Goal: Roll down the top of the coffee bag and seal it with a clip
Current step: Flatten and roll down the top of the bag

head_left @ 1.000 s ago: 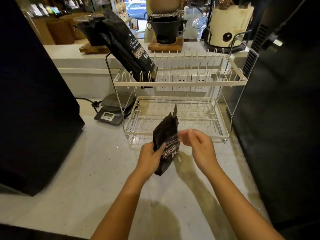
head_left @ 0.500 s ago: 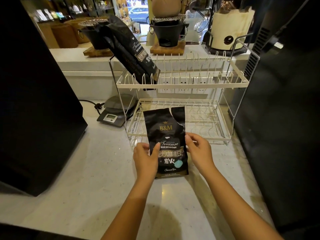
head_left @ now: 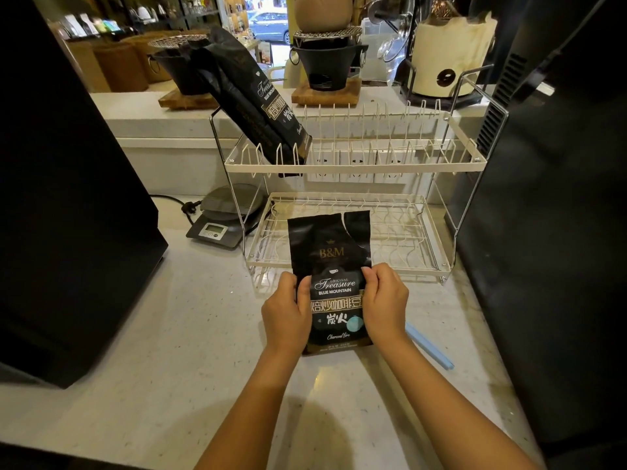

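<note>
Two hands, left hand (head_left: pixel 286 315) and right hand (head_left: pixel 385 305), pinch one coffee bag (head_left: pixel 334 286) by its sides; one blue clip (head_left: pixel 429 344) lies right of them.

Pale speckled counter (head_left: pixel 176 334), lit from above. On it, toward the back, a white two-tier wire rack (head_left: pixel 353 164), the landmark here. Standing upright on the counter just in front of the rack's lower tier, a black coffee bag (head_left: pixel 336 266), its torn top unrolled, clasped at both side edges by the left hand (head_left: pixel 285 315) and the right hand (head_left: pixel 385 301). Right of the bag and in front of the rack, lying flat, a light blue clip (head_left: pixel 429 346). Left of the rack, touching its leg, a grey scale (head_left: pixel 225 215). Farther left, a large black box (head_left: pixel 68 215).
</note>
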